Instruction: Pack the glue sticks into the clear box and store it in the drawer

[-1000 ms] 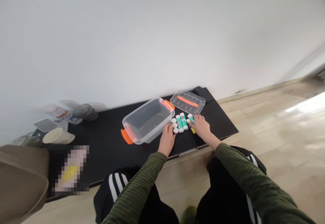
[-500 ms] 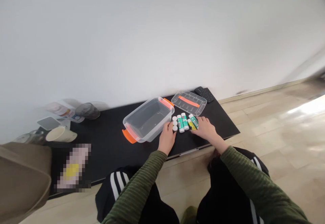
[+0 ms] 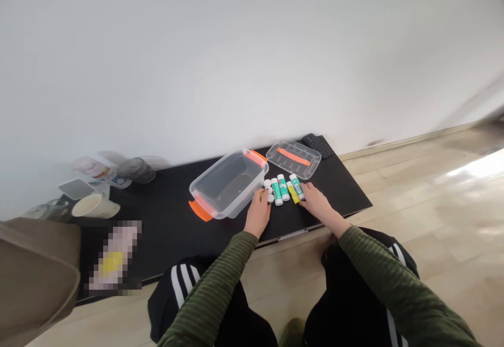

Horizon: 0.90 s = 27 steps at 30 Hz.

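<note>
Several glue sticks lie side by side on the black tabletop between my hands. Green-and-white glue sticks [image 3: 283, 187] form the middle of the row, with a shorter yellow glue stick [image 3: 293, 193] beside them. At the left end is a cluster of white-capped pieces [image 3: 269, 190], their bodies partly hidden. My left hand [image 3: 258, 214] cups this cluster, thumb and fingers apart. My right hand [image 3: 317, 203], fingers spread, rests against the rightmost green glue stick [image 3: 297, 186]. Left of the row stands a clear plastic box [image 3: 236, 211] with orange latches, lidless and touching or nearly touching my left fingers.
Behind the row lies the clear lid [image 3: 314, 167] with its orange handle; a black textured object [image 3: 323, 148] sits at the table's corner. Leftward are a paper cup [image 3: 95, 206], a dark glass [image 3: 136, 170], a white bottle [image 3: 98, 171] and a blurred-out patch. A wall runs behind.
My right hand has shifted left, and the glue sticks have moved left into a tighter row. The clear box has slid slightly left. My left hand has barely moved.
</note>
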Tool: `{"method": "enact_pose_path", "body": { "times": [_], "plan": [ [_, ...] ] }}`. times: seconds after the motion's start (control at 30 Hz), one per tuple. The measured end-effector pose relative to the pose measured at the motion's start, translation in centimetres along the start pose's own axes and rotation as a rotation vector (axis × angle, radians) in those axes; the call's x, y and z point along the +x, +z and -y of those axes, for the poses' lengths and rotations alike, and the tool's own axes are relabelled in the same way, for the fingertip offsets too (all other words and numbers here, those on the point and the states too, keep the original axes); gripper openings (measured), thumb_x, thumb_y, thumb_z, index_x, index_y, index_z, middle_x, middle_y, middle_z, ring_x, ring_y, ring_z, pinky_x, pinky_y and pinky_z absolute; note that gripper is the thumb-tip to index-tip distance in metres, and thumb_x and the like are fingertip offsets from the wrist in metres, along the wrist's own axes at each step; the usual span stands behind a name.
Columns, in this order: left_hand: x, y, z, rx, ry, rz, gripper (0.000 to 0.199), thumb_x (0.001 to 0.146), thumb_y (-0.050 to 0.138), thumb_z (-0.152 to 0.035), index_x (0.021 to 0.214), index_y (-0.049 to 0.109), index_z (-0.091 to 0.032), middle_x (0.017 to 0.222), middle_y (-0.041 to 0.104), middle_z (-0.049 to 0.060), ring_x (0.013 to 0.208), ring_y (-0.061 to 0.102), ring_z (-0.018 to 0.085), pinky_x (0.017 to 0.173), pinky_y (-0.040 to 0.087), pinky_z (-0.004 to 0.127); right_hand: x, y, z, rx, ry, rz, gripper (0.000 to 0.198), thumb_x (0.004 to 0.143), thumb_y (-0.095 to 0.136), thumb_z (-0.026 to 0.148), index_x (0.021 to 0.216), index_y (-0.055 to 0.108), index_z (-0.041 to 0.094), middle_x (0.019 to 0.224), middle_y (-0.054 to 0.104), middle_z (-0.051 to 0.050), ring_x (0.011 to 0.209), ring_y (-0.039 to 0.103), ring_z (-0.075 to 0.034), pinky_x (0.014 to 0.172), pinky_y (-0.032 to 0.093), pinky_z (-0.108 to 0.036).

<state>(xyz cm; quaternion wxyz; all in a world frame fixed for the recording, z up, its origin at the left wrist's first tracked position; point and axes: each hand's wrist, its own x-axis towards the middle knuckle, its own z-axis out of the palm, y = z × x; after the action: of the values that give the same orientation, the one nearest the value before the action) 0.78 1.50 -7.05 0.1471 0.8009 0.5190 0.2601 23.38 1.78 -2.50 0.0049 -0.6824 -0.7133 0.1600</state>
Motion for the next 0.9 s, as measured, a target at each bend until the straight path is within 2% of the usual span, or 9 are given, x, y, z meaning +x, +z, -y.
{"method": "enact_pose_path", "body": {
  "times": [0.2,0.3,0.37,0.47,0.6,0.67,0.7,0.77,0.9],
  "plan": [
    [-0.2,-1.6,-2.1,0.096,-0.032,0.041,0.049,0.086,0.052,-0.016,0.134,0.042,-0.016,0.136,0.044,0.015,0.123,0.051,0.026,0.1,0.047,0.04,-1.5,-1.3,0.2,-0.026,-0.066,-0.104,0.05,0.084,0.064,0.027,0.132,0.051,0.018,0.124,0.057,-0.013,0.117,0.051,-0.028,0.086,0.046,-0.032],
    [-0.5,-2.8,-3.6,0.13,-0.012,0.12,0.033,0.089,0.049,-0.021,0.121,0.053,-0.017,0.123,0.054,0.013,0.114,0.055,0.024,0.095,0.048,0.037,-2.4,-1.7,0.8,0.03,-0.204,-0.152,0.038,0.091,0.052,0.025,0.129,0.054,0.019,0.121,0.06,-0.011,0.114,0.054,-0.023,0.09,0.045,-0.03],
    [-1.0,-3.5,-4.4,0.124,0.007,0.25,0.021,0.092,0.046,-0.026,0.104,0.061,-0.018,0.107,0.06,0.01,0.102,0.06,0.022,0.087,0.049,0.033,-3.1,-1.7,1.5,0.05,-0.346,-0.072,0.034,0.093,0.048,0.023,0.125,0.058,0.02,0.119,0.062,-0.009,0.111,0.057,-0.021,0.088,0.045,-0.028],
    [-2.0,-4.5,-4.8,0.097,0.059,0.524,0.023,0.091,0.047,-0.033,0.088,0.065,-0.02,0.093,0.065,0.007,0.087,0.063,0.02,0.074,0.048,0.029,-4.2,-1.1,2.5,0.016,-0.562,0.166,0.028,0.088,0.053,0.022,0.114,0.065,0.021,0.11,0.066,-0.008,0.103,0.061,-0.02,0.082,0.045,-0.027],
    [-3.1,-6.4,-4.8,0.026,0.139,0.867,0.02,0.081,0.061,-0.039,0.078,0.07,-0.022,0.08,0.07,0.004,0.073,0.064,0.019,0.06,0.041,0.026,-5.6,-0.9,3.5,0.024,-0.677,0.448,0.02,0.081,0.062,0.023,0.099,0.072,0.023,0.093,0.071,-0.003,0.083,0.065,-0.017,0.066,0.042,-0.023],
    [-3.2,-7.9,-4.8,-0.103,0.174,0.924,0.02,0.076,0.065,-0.041,0.073,0.07,-0.022,0.07,0.069,0.001,0.063,0.06,0.016,0.055,0.037,0.025,-6.1,-1.7,3.8,0.113,-0.757,0.518,0.014,0.082,0.062,0.024,0.091,0.073,0.023,0.083,0.071,0.0,0.072,0.062,-0.014,0.062,0.038,-0.022],
    [-3.1,-8.7,-4.9,-0.19,0.197,0.883,0.021,0.076,0.065,-0.041,0.07,0.069,-0.021,0.066,0.067,0.0,0.059,0.058,0.014,0.054,0.036,0.024,-6.3,-2.3,3.9,0.175,-0.81,0.502,0.012,0.084,0.061,0.025,0.087,0.072,0.022,0.078,0.07,0.001,0.069,0.061,-0.012,0.061,0.037,-0.022],
    [-2.8,-10.5,-5.4,-0.388,0.217,0.645,0.035,0.083,0.055,-0.043,0.06,0.065,-0.019,0.058,0.062,0.001,0.053,0.052,0.012,0.054,0.034,0.024,-6.7,-3.9,4.3,0.318,-0.896,0.326,0.021,0.09,0.056,0.032,0.078,0.068,0.019,0.073,0.066,0.0,0.066,0.057,-0.011,0.06,0.036,-0.022],
    [-2.6,-13.4,-7.7,-0.708,-0.046,-0.149,0.071,0.095,0.014,-0.059,0.042,0.04,-0.02,0.04,0.037,0.001,0.042,0.036,0.011,0.047,0.025,0.028,-7.6,-6.2,5.1,0.628,-0.889,-0.318,0.057,0.101,0.027,0.051,0.06,0.052,0.019,0.057,0.051,-0.001,0.054,0.045,-0.012,0.056,0.032,-0.026]
  ]
}}
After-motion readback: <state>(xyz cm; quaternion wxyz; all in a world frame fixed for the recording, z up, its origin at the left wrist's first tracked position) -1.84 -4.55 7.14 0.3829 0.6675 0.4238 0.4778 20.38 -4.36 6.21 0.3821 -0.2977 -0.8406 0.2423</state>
